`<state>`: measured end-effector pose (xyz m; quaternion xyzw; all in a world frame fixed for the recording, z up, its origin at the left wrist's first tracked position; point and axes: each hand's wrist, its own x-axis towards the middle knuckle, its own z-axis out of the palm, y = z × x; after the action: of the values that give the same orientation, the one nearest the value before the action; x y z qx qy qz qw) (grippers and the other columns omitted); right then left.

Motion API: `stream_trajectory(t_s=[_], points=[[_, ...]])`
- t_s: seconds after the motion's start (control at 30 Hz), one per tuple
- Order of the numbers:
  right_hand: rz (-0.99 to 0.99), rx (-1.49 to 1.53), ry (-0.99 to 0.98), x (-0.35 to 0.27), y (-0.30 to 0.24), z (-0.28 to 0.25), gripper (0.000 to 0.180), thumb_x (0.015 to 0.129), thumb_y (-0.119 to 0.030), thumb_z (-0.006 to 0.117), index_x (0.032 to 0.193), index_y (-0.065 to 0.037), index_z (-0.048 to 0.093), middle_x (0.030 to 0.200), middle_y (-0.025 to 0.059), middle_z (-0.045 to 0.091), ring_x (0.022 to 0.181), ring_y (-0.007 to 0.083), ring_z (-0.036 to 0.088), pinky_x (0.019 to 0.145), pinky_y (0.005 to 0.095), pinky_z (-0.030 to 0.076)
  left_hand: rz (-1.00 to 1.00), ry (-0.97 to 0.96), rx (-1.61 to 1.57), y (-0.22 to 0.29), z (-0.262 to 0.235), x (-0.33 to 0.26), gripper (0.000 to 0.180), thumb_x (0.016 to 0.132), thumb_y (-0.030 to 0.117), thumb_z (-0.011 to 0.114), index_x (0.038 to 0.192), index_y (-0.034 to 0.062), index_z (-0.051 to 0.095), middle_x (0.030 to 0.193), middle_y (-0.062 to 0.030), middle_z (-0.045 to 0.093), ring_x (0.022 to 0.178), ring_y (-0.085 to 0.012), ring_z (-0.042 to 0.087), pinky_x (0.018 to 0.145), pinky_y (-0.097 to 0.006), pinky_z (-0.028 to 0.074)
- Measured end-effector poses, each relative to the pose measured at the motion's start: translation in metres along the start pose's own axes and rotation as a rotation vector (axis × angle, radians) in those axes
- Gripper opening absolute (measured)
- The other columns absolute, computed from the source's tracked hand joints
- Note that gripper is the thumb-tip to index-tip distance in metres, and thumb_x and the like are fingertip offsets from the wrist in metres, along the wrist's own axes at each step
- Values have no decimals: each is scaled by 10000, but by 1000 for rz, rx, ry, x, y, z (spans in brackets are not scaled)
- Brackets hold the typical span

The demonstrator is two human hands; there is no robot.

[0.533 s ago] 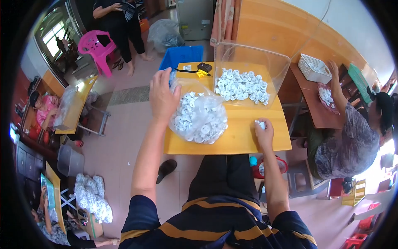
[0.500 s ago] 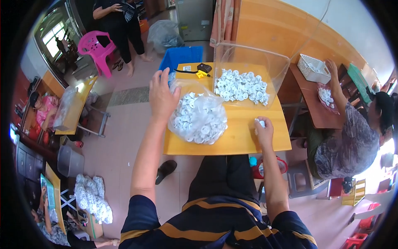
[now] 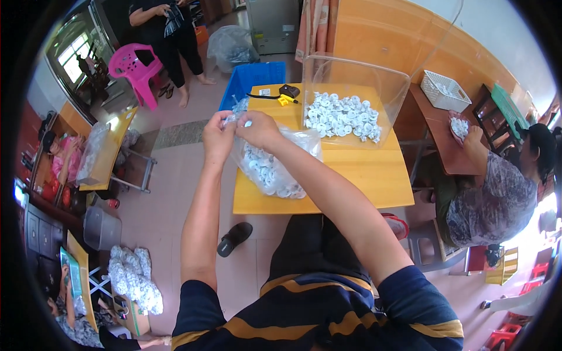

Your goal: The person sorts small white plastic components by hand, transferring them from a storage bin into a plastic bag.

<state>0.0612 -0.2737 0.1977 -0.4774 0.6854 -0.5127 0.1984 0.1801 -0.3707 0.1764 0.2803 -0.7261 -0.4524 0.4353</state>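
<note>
My left hand [image 3: 218,137] and my right hand [image 3: 257,130] meet above the table's left edge, next to the blue crate. Between the right fingers a small white round part [image 3: 248,123] shows. The left fingers are pinched together close to it; a pale, see-through bit shows there, too small to make out. Below the right forearm lies a clear plastic bag [image 3: 270,169] full of white round parts, partly hidden by that arm. More white discs [image 3: 342,119] lie heaped inside a clear open-fronted box [image 3: 393,88] at the back right.
Behind the yellow tabletop [image 3: 363,181] stands a blue crate [image 3: 266,71] with clear plastic in it. A yellow and black tool [image 3: 287,100] lies by the box. At right a co-worker [image 3: 494,193] sits by a brown table [image 3: 436,140]. A pink chair [image 3: 137,67] stands far left.
My right hand has swung left from the table's right side to meet the left hand. The left hand has dropped slightly and closed. The co-worker's hand has moved from the white basket to the pink dish.
</note>
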Motion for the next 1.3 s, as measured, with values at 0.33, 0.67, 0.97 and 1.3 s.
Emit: stream_trajectory(t_s=[0.33, 0.67, 0.97, 1.3], points=[[-50, -471, -23, -29, 35, -7, 448, 892, -374, 734, 1239, -95, 680, 1335, 187, 650, 1206, 350, 642, 1017, 459, 518, -148, -153, -229, 29, -9, -13, 342, 942, 49, 631, 1277, -20, 624, 889, -28, 683, 798, -86, 612, 758, -244, 500], [-42, -61, -37, -47, 18, -83, 261, 976, -270, 657, 1058, -42, 753, 1044, 144, 767, 1011, 312, 728, 888, 376, 564, -133, -204, -239, 37, -8, -10, 350, 927, 76, 654, 1265, -16, 634, 871, -27, 686, 796, -87, 621, 749, -253, 498], [44, -1201, -56, -69, -14, -112, 508, 822, -496, 747, 1057, -47, 765, 1112, 118, 762, 1028, 276, 743, 862, 390, 593, -43, -295, 31, 41, -4, -6, 392, 877, 101, 723, 1255, 19, 657, 883, -72, 703, 805, -118, 662, 749, -275, 520], [553, -903, -705, -88, 54, -180, 215, 880, -166, 614, 860, -21, 771, 773, 130, 763, 614, 225, 739, 629, 332, 593, 89, -401, 588, 76, -16, 7, 436, 850, 202, 790, 1250, 74, 674, 1031, -166, 737, 970, -300, 722, 856, -411, 563]])
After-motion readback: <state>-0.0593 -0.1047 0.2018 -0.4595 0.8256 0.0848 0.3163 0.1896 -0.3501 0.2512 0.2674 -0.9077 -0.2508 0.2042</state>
